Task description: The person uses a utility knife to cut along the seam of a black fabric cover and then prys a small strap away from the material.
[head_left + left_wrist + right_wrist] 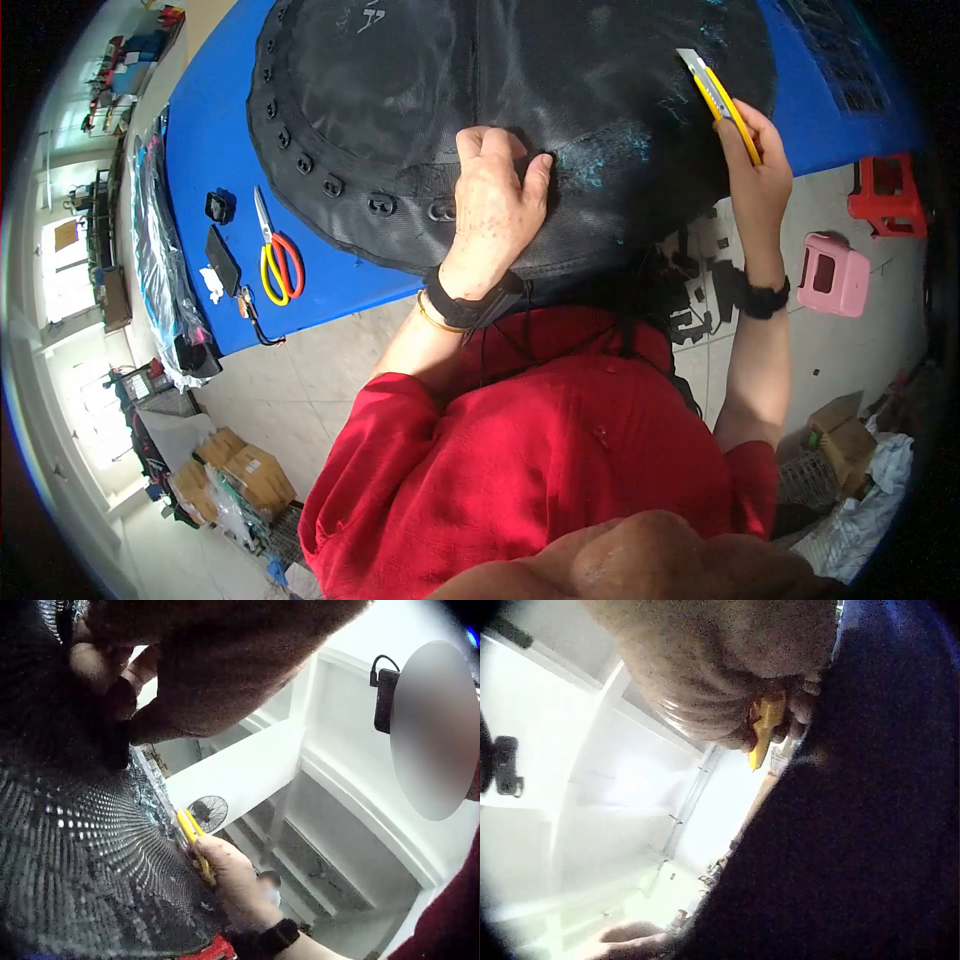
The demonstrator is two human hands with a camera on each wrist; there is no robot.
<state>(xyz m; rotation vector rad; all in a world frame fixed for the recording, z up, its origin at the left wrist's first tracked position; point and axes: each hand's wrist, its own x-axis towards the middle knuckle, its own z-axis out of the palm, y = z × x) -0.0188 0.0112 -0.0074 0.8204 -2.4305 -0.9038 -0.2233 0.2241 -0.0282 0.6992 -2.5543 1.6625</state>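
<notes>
A large round black mesh sheet (390,110) with a row of dark fittings along its left rim lies on a blue table. The left hand (495,205) is on its lower middle, fingertips bent against the mesh; whether they pinch a bit of it cannot be told. At the sheet's right edge the right hand (757,170) grips a yellow utility knife (712,95), its blade pointing up and left above the mesh. The right wrist view shows the knife (766,727) between thumb and fingers of the right hand (720,667).
Scissors (275,260) with red and yellow handles, a black flat object (222,258) and a small dark item (219,206) lie on the blue table (215,120), left. Plastic-wrapped material (160,250) runs along its left edge. Pink (834,275) and red (886,195) stools stand at right.
</notes>
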